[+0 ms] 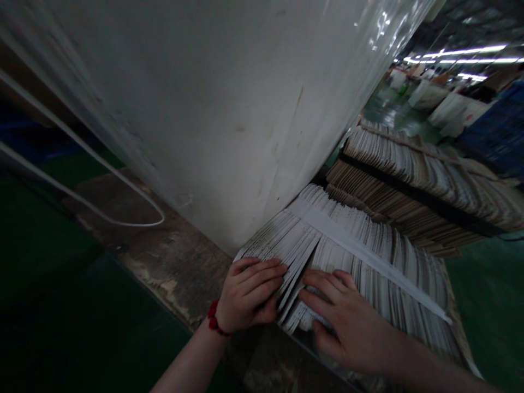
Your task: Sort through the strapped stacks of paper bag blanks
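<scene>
A long row of thin white sheets [368, 262], packed on edge, lies under a flat white strap [360, 254]. They look like cardboard, but I cannot tell for sure. My left hand [249, 292], with a red bracelet [214, 317] at the wrist, has its fingers over the left-hand bunch of sheets and its thumb at their near end. A narrow dark gap splits the row. Just right of this gap, my right hand [341, 314] curls its fingers over the near edges of the sheets, thumb lower down. Its fingertips are partly hidden.
A tall white plastic-wrapped block [229, 125] stands right behind the sheets, on a worn wooden board [176, 262]. A loose white cord [123, 222] loops at left. A second bundle [417, 180] with a black strap sits at right, near blue crates [497, 131].
</scene>
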Motion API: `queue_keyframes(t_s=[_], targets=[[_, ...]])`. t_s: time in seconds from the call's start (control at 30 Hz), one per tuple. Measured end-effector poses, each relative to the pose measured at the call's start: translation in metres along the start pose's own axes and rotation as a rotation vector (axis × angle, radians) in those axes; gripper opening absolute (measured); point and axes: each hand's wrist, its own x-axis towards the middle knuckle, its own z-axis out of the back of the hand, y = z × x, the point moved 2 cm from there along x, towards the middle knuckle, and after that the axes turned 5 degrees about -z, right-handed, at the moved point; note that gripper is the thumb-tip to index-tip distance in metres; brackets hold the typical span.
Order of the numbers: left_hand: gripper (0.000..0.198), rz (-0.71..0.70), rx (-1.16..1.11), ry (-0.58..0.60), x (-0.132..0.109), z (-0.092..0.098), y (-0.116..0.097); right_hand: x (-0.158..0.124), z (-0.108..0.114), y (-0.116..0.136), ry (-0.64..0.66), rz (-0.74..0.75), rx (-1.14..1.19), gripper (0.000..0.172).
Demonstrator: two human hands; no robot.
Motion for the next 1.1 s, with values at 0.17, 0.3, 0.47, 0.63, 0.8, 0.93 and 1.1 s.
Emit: queue_keyframes(t_s=[0.17, 0.3, 0.47, 0.63, 0.8, 0.93, 1.1], targets=[[0.028, 0.025, -0.009, 0.001, -0.001, 0.0, -0.001, -0.001, -0.003, -0.001, -0.016, -0.008, 0.046, 0.039], [0.028, 0.034, -0.021, 0.009, 0.001, 0.0, -0.002, -0.002, -0.005, -0.002, -0.061, -0.025, 0.06, 0.045], [0.027, 0.039, -0.02, 0.0, 0.004, 0.002, -0.004, -0.001, -0.004, 0.0, -0.054, -0.007, 0.038, 0.05], [0.028, 0.055, -0.019, 0.008, 0.002, 0.0, -0.004, 0.002, -0.002, 0.001, -0.058, -0.016, 0.032, 0.049], [0.028, 0.06, -0.036, 0.003, 0.0, -0.001, -0.004, 0.004, -0.001, 0.002, -0.046, -0.015, 0.036, 0.047], [0.029, 0.066, -0.03, 0.003, -0.001, -0.001, -0.003, 0.005, 0.001, 0.003, -0.045, -0.011, 0.031, 0.044], [0.028, 0.072, -0.027, 0.008, -0.002, -0.002, -0.004, 0.011, 0.003, 0.004, -0.022, -0.024, 0.013, 0.037]])
